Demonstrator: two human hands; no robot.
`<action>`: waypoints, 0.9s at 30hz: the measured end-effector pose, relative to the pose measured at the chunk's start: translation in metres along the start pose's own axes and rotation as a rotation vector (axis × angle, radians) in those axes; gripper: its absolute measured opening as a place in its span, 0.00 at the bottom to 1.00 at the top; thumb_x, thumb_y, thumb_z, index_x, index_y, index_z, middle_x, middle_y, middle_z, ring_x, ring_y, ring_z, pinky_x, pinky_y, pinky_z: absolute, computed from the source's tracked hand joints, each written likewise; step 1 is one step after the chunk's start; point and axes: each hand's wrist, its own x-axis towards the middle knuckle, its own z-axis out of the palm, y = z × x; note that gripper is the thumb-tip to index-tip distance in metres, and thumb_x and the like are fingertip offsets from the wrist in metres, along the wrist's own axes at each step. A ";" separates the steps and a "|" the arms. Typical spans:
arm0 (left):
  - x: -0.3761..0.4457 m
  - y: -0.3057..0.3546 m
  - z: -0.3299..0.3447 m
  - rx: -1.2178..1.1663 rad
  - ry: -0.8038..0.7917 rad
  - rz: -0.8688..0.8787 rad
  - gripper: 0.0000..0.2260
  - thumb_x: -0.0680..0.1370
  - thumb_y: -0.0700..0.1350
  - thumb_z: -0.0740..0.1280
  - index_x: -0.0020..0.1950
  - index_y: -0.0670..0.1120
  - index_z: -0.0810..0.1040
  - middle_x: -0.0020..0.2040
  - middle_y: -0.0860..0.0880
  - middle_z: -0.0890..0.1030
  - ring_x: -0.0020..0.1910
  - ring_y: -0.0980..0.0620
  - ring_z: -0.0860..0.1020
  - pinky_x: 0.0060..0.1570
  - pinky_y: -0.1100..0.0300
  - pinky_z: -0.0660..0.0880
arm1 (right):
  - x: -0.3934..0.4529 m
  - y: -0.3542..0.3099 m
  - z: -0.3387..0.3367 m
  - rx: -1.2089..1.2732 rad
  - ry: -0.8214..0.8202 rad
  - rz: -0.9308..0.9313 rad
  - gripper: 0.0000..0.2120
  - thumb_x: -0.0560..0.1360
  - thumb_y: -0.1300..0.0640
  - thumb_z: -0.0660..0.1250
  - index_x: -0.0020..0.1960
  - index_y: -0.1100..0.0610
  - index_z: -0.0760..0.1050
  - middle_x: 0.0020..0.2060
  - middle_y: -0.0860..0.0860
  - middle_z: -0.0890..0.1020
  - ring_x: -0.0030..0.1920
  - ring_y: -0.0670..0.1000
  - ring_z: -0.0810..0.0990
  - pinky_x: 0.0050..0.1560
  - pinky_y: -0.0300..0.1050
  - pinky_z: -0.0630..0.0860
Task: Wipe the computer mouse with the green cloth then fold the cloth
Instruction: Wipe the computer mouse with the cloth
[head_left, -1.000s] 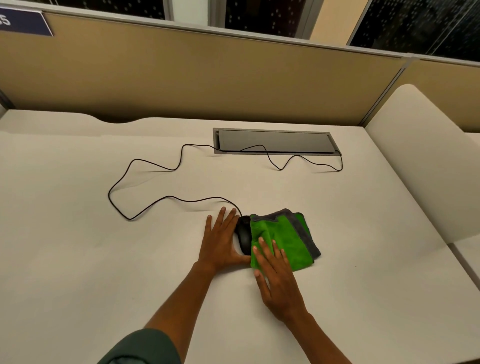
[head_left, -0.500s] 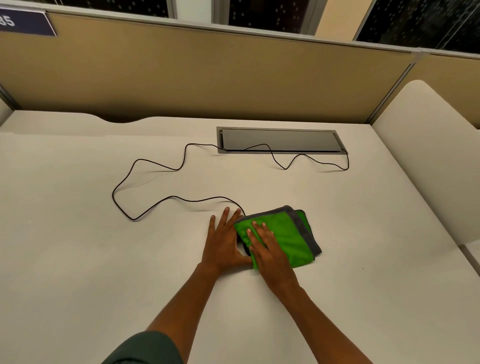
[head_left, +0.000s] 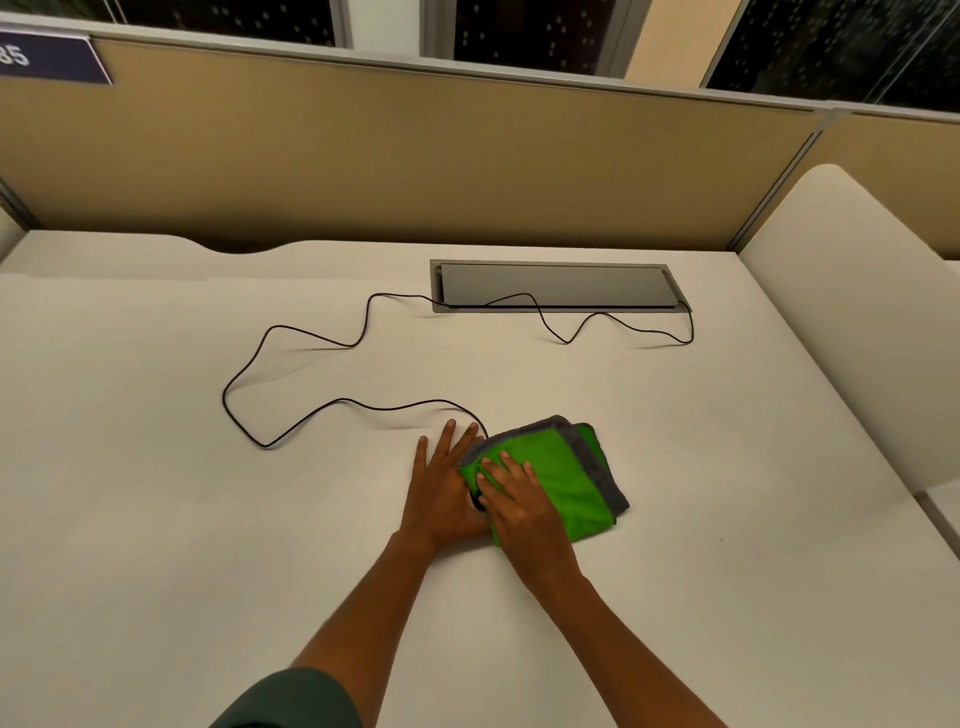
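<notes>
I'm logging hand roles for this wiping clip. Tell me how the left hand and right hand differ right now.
1. The left hand lies flat on the bare desk beside the mouse; the right hand rests on the green cloth.
2. The left hand's fingers are spread and straight; the right hand's are slightly curled, pressing the cloth over the mostly hidden mouse.

Both are palm down and grip nothing.

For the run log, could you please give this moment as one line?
phase: wiping | right hand: pressing green microfibre cloth over black wired mouse | left hand: flat beside mouse | fold: pending
</notes>
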 end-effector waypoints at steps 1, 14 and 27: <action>0.000 -0.001 0.000 -0.002 -0.010 -0.001 0.42 0.69 0.65 0.66 0.78 0.51 0.55 0.80 0.51 0.52 0.79 0.49 0.42 0.76 0.44 0.39 | -0.006 0.001 -0.001 0.018 0.005 -0.016 0.19 0.65 0.68 0.78 0.55 0.64 0.81 0.58 0.59 0.82 0.61 0.63 0.78 0.59 0.65 0.75; -0.001 0.004 -0.004 -0.043 0.016 -0.006 0.55 0.60 0.73 0.69 0.78 0.46 0.55 0.80 0.52 0.54 0.79 0.51 0.44 0.77 0.41 0.41 | -0.044 0.008 -0.013 0.052 -0.043 0.234 0.24 0.83 0.52 0.46 0.65 0.61 0.75 0.67 0.59 0.74 0.67 0.60 0.72 0.67 0.55 0.64; -0.001 0.003 -0.002 -0.054 0.033 -0.009 0.55 0.60 0.76 0.66 0.78 0.47 0.56 0.79 0.55 0.53 0.79 0.52 0.44 0.77 0.42 0.41 | 0.014 0.037 -0.011 0.274 -0.103 0.284 0.16 0.74 0.71 0.68 0.61 0.67 0.76 0.60 0.61 0.80 0.62 0.61 0.78 0.65 0.67 0.69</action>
